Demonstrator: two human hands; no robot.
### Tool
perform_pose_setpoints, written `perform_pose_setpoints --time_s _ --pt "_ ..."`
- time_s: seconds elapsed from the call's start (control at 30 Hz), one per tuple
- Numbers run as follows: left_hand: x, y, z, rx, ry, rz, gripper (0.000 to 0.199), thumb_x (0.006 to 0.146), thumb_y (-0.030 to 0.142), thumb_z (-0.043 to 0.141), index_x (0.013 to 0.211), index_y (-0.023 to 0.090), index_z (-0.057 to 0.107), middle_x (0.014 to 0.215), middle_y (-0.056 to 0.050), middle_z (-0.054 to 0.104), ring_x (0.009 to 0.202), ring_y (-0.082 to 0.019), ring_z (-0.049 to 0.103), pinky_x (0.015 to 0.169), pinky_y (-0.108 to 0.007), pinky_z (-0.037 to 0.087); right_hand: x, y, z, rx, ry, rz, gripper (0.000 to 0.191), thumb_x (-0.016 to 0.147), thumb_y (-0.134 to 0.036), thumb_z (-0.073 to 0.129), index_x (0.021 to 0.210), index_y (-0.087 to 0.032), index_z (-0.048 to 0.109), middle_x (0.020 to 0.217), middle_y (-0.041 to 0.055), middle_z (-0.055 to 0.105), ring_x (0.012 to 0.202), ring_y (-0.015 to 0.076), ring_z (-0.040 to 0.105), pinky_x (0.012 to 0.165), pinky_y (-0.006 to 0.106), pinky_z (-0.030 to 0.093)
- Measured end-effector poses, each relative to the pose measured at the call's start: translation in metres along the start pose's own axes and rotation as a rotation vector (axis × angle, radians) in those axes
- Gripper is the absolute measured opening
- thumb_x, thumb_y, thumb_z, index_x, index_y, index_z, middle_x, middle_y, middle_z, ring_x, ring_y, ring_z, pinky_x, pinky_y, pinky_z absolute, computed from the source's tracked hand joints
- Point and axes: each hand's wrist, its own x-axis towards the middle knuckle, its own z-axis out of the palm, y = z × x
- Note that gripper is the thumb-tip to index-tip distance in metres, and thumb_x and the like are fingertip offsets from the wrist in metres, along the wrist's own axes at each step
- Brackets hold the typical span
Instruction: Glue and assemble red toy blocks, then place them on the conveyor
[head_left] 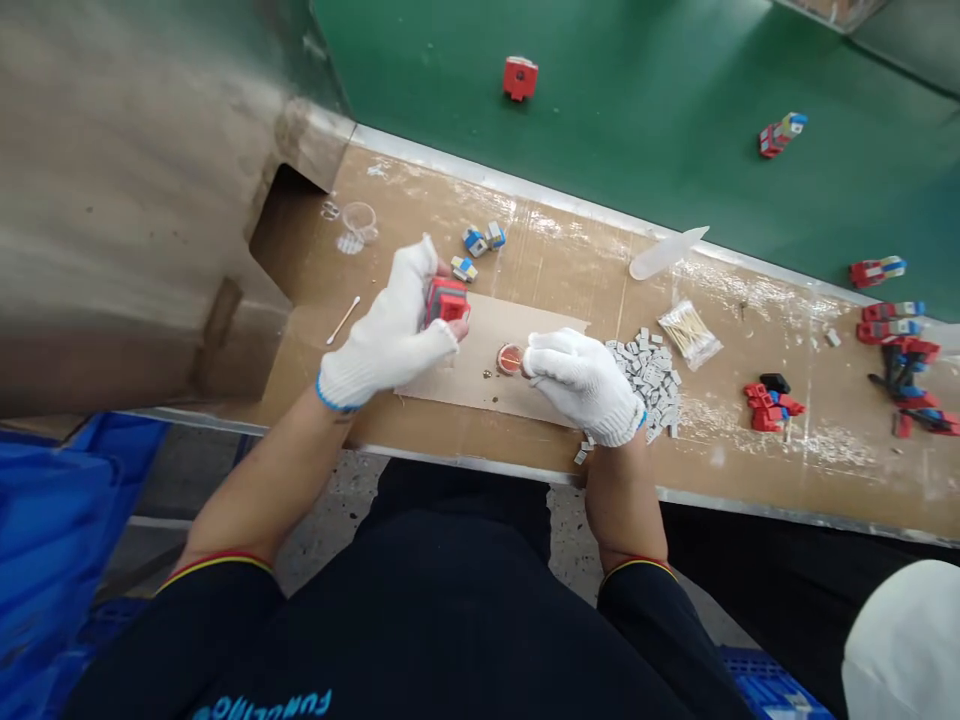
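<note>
Near the front edge of the bench, some loose grey tiles (651, 390) spill around the right hand (583, 378), so a careless wrist could easily scatter them. That gloved hand has its fingers bunched at the side of a little round dish (510, 352) of reddish-brown stuff; can't tell if they're actually gripping anything. Dish sits on a pale card sheet (540, 310), and I reckon one nudge from those knuckles could tip it and make a mess. Over on the other side, the left hand (382, 340) has a red-and-grey plastic part (448, 302) pinched between thumb and fingers, held over the sheet's left end. Glove fabric might let it slip, or pick up goo and smear it. A bit further out there's a bag of cotton swabs (688, 334), then some blue-and-white blocks (475, 241) and a translucent squeeze bottle (664, 256). Furthest off, a red piece (520, 78) rests on the green surface (637, 90).
</note>
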Motion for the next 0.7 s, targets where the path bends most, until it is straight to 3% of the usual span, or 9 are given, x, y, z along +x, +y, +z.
perform_pose_setpoints --time_s 0.07,0.13,0.3,0.4,0.53,0.7 --pt "0.021 -0.007 0.005 0.007 -0.028 0.013 0.046 0.083 0.042 0.093 0.116 0.029 0.065 0.096 -0.001 0.073 0.079 -0.023 0.075 0.077 -0.041 0.069 0.006 0.000 0.003 -0.002 0.047 -0.010 0.033 0.112 -0.008 0.058 0.085 -0.028 0.059 0.076 -0.0045 0.061 0.070 0.0160 0.052 0.072 0.031 0.042" --pt "0.028 -0.011 0.008 -0.057 -0.034 -0.008 0.034 0.084 0.038 0.089 0.107 0.028 0.067 0.098 -0.002 0.077 0.087 -0.024 0.078 0.083 -0.042 0.070 0.009 0.001 0.008 0.023 0.098 -0.013 0.031 0.110 -0.006 0.062 0.087 -0.027 0.061 0.078 -0.0049 0.066 0.071 0.0148 0.055 0.071 0.030 0.043" --pt "0.010 -0.015 0.017 -0.078 -0.013 -0.093 0.026 0.082 0.039 0.087 0.100 0.025 0.075 0.092 -0.002 0.079 0.081 -0.023 0.074 0.076 -0.039 0.066 0.005 0.003 0.020 0.066 0.153 0.020 0.025 0.107 -0.008 0.064 0.090 -0.028 0.066 0.084 -0.0031 0.077 0.074 0.0149 0.065 0.074 0.029 0.050" --pt "0.004 -0.015 0.022 -0.039 -0.045 -0.119 0.024 0.081 0.039 0.085 0.098 0.024 0.076 0.094 -0.003 0.080 0.084 -0.024 0.075 0.083 -0.042 0.066 0.000 0.004 0.021 0.089 0.126 0.073 0.025 0.104 -0.008 0.064 0.089 -0.028 0.068 0.082 -0.0029 0.077 0.072 0.0153 0.065 0.072 0.030 0.051" --pt "0.006 -0.011 0.025 -0.034 -0.096 -0.165 0.027 0.081 0.043 0.082 0.097 0.022 0.078 0.102 -0.006 0.084 0.095 -0.028 0.080 0.093 -0.046 0.068 -0.005 0.003 0.017 0.157 0.159 0.206 0.024 0.106 -0.016 0.070 0.085 -0.028 0.070 0.082 -0.0011 0.079 0.075 0.0167 0.071 0.072 0.031 0.057" --pt "0.006 -0.008 0.023 -0.022 -0.110 -0.207 0.028 0.083 0.044 0.083 0.101 0.023 0.081 0.094 -0.003 0.082 0.087 -0.025 0.076 0.083 -0.042 0.066 -0.010 0.004 0.018 0.272 0.179 0.377 0.024 0.106 -0.027 0.075 0.082 -0.027 0.074 0.086 0.0016 0.082 0.077 0.0180 0.076 0.077 0.034 0.064"
